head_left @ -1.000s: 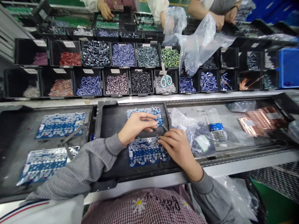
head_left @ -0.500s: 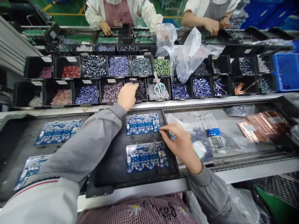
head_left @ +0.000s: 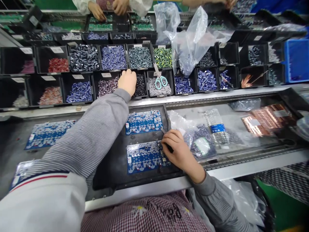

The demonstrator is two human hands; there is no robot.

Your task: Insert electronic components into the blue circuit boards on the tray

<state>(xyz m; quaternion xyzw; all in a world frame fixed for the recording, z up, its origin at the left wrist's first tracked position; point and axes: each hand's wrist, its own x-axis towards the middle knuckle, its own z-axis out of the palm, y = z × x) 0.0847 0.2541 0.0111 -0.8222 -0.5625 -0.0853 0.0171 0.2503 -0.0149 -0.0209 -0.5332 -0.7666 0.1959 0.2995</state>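
My left hand (head_left: 127, 82) reaches over the front row of black bins, with its fingers at the bin of small dark components (head_left: 140, 85). Its fingers hide part of that bin, so I cannot tell whether they hold anything. My right hand (head_left: 178, 154) rests at the right edge of the lower blue circuit board (head_left: 145, 158), its curled fingers pinching a small dark item. A thin metal tip (head_left: 163, 130) shows above those fingers. The upper blue circuit board (head_left: 144, 122) lies just beyond, and both boards sit in a black tray (head_left: 108, 170).
Scissors with turquoise handles (head_left: 160, 82) lie in a neighbouring bin. Several bins of components fill the rows ahead, beneath clear plastic bags (head_left: 190, 42). To the right are a water bottle (head_left: 216, 127) and copper sheets (head_left: 265, 120). Co-workers' hands (head_left: 96, 11) work beyond the bins.
My left hand has moved from the upper board up to the dark components bin. My right hand has shifted from the lower board to the upper board's edge and back to the lower board.
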